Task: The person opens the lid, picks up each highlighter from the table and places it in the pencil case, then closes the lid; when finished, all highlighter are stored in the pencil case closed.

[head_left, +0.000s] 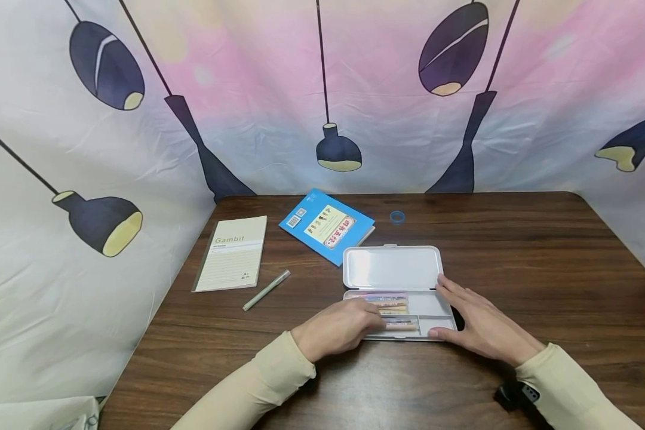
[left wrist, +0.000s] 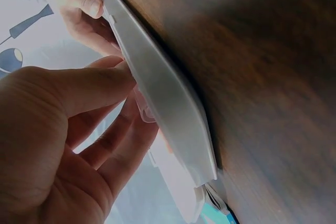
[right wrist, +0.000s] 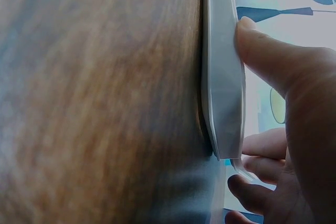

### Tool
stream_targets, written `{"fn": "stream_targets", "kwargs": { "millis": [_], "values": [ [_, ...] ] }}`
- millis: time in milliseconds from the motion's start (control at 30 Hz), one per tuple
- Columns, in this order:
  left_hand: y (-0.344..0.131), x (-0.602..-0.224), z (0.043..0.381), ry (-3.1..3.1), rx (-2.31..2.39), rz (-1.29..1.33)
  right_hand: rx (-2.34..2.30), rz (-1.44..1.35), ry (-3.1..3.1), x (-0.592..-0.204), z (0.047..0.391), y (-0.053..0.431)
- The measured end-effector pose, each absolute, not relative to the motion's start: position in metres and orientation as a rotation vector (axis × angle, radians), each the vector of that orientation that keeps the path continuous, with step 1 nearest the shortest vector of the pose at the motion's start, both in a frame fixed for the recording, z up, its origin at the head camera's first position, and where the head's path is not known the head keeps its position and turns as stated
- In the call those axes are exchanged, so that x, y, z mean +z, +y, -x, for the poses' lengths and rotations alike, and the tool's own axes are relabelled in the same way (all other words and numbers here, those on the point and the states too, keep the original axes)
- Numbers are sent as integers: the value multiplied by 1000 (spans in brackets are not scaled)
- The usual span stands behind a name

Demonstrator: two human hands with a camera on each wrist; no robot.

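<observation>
A white pencil case (head_left: 436,303) lies with its lid (head_left: 392,267) folded back, away from me. Clear plastic packs (head_left: 389,298) with pastel, printed contents fill the left of its far compartment. In the near compartment is another small clear pack (head_left: 402,323). My left hand (head_left: 340,327) reaches over the case's left part, its fingers curled down inside and partly hidden; the left wrist view has thumb and fingers pinching a clear plastic edge (left wrist: 148,113). My right hand (head_left: 481,325) rests on the right end, thumb on the near rim and the other fingers stretched towards the hinge.
A cream notebook (head_left: 233,254) lies at the left, with a pale green pen (head_left: 266,291) beside it. A blue booklet (head_left: 328,227) sits behind the case, near a blue ring (head_left: 397,217). Patterned cloth hangs along the wooden table's (head_left: 543,251) back edge.
</observation>
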State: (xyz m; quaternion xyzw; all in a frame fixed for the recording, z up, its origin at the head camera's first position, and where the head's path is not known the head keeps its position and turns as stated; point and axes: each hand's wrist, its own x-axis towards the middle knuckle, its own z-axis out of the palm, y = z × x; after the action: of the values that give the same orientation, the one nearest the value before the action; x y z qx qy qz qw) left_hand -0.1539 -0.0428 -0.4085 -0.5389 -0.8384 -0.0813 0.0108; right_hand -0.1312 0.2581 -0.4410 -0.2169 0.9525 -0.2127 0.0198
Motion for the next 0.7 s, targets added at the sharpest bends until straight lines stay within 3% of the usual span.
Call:
{"fn": "stream_targets", "kwargs": {
  "millis": [700],
  "values": [
    [-45,-410,152,-2640,-289,1619,-656,674,2953,-441,131,258]
  ]
}}
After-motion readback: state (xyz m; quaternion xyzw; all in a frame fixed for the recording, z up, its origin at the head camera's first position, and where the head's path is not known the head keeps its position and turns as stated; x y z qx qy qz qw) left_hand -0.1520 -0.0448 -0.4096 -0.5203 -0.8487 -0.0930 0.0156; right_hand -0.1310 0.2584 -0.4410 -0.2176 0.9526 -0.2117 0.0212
